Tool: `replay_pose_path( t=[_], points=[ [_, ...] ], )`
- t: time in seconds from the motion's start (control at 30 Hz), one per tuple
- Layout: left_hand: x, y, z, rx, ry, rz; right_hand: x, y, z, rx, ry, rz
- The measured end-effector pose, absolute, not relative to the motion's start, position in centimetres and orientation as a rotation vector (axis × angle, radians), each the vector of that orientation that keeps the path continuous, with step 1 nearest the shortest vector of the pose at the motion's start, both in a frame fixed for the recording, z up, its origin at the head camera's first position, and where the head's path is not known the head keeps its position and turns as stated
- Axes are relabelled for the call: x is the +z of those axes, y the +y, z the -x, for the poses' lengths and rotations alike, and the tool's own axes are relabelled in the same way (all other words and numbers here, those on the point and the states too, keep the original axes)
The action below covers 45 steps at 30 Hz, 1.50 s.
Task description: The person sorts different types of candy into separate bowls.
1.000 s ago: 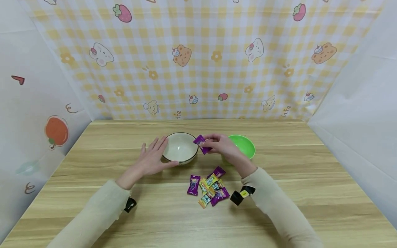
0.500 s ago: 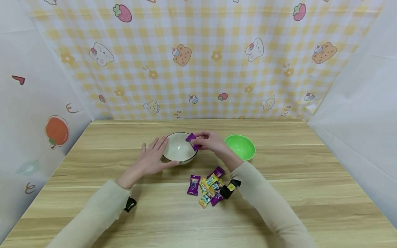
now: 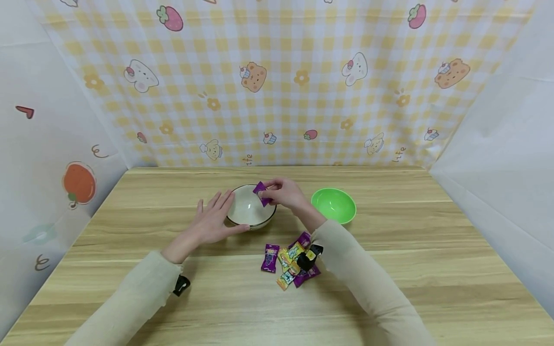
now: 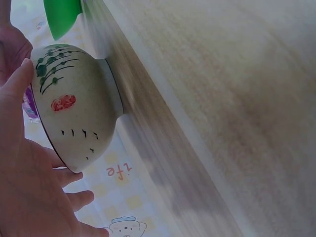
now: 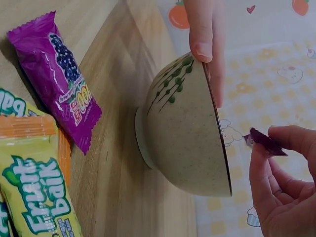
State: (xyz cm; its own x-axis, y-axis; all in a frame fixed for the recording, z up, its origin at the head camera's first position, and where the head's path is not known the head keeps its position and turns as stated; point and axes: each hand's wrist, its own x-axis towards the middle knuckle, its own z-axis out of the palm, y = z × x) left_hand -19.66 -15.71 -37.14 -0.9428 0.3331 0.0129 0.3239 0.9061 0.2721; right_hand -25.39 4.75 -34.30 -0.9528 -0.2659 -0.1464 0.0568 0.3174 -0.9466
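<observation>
My right hand (image 3: pixel 283 193) pinches a purple-wrapped candy (image 3: pixel 261 193) over the right part of the cream bowl (image 3: pixel 248 211). In the right wrist view the candy (image 5: pixel 266 142) is held between thumb and fingertips, apart from the bowl's dark rim. My left hand (image 3: pixel 210 224) rests on the left side of the bowl, fingers spread and thumb along the near rim. The left wrist view shows that hand (image 4: pixel 39 182) against the rim of the bowl (image 4: pixel 79 108), which has painted green and red marks outside.
To the right stands a green bowl (image 3: pixel 333 205). Several purple and yellow candies lie nearer the front, one purple candy (image 3: pixel 270 258) at their left, the others piled partly under my right wrist strap (image 3: pixel 308 258). A checked curtain (image 3: pixel 277 96) hangs behind the wooden table (image 3: pixel 207 307).
My right hand has moved left with the purple candy, from beside the cream bowl to over it, uncovering the green bowl. The left hand has stayed in place.
</observation>
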Motion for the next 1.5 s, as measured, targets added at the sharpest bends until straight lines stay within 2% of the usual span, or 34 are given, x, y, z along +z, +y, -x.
replay_pose_path(
  t=[0.53, 1.2, 1.5],
  points=[
    [-37.3, -15.8, 19.7, 0.426, 3.031, -0.523, -33.9, 6.5, 24.6, -1.747, 2.259, 0.251],
    [-37.3, -15.8, 19.7, 0.413, 3.031, -0.52, -35.0, 11.2, 20.5, -1.611, 2.249, 0.396],
    [-37.2, -15.8, 19.7, 0.416, 3.027, -0.524, -36.9, 13.2, 19.9, -1.409, 2.362, 0.634]
  ],
)
